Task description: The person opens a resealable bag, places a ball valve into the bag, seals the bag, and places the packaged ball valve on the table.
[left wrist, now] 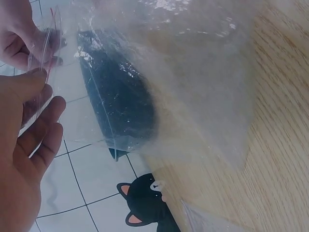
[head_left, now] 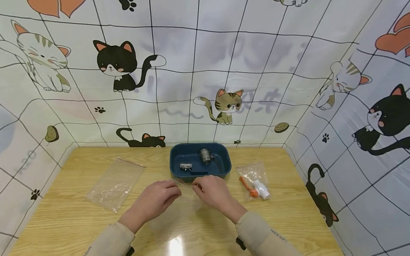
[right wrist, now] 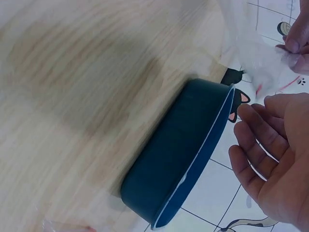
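My left hand (head_left: 156, 199) pinches the edge of a clear plastic zip bag (left wrist: 207, 96) that has a red line along its mouth. Opposite it, my right hand (head_left: 213, 191) has thumb and fingertips at the same mouth, pinching it. The bag hangs between both hands over the table, and in the left wrist view a dark blue basin (right wrist: 174, 140) shows through it. That basin stands just beyond the hands. Inside lie a grey metal cylinder (head_left: 205, 156) with a small side fitting and a small silvery metal piece (head_left: 185, 166).
Flat on the wooden table (head_left: 72, 216) to the left is another clear bag (head_left: 112, 186). To the right lies a clear bag (head_left: 259, 169) with a white bottle (head_left: 261, 189) and orange parts (head_left: 254, 192) in it. Cat-patterned cloth (head_left: 178, 46) walls the table's back and sides.
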Demonstrator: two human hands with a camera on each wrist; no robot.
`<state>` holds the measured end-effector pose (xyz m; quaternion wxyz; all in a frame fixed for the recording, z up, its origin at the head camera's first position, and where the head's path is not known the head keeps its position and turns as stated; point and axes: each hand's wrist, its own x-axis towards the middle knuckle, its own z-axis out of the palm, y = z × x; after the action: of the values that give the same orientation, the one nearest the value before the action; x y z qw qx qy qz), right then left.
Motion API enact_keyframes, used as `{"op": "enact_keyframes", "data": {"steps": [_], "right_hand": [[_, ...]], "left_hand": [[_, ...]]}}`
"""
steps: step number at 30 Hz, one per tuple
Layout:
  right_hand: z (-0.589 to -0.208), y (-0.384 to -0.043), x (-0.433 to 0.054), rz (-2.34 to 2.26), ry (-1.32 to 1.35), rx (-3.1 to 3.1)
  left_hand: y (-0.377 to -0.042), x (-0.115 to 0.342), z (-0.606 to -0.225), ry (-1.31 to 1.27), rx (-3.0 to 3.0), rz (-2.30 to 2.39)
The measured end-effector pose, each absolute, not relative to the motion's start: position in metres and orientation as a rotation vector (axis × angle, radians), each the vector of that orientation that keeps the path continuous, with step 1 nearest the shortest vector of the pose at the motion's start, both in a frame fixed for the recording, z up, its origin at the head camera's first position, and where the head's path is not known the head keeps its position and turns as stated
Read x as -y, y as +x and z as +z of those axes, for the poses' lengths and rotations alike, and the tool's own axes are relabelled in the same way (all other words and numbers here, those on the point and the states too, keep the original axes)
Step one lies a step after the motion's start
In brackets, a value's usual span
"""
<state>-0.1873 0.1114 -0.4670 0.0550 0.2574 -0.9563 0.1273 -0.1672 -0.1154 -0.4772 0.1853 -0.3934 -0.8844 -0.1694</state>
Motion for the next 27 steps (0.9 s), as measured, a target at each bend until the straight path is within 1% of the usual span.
{"op": "enact_keyframes", "data": {"steps": [3, 11, 21, 27], "right_hand": [[-0.465, -0.194, -0.113, 0.293, 0.797, 2.854], [-0.47, -0.216, -0.119, -0.157, 0.834, 2.672], [-0.476, -0.246, -0.11, -0.29, 0.87, 2.728], [-0.486, -0.266, -0.104, -0.378, 0.877, 2.703]], "left_hand": [[-0.168, 0.117, -0.478, -1.1, 2.502, -0.477], [-0.169, 0.119, -0.479, -1.051, 2.501, -0.438], [-0.171, 0.124, -0.482, -1.029, 2.486, -0.413], [-0.171, 0.125, -0.484, -1.032, 2.506, -0.425]]}}
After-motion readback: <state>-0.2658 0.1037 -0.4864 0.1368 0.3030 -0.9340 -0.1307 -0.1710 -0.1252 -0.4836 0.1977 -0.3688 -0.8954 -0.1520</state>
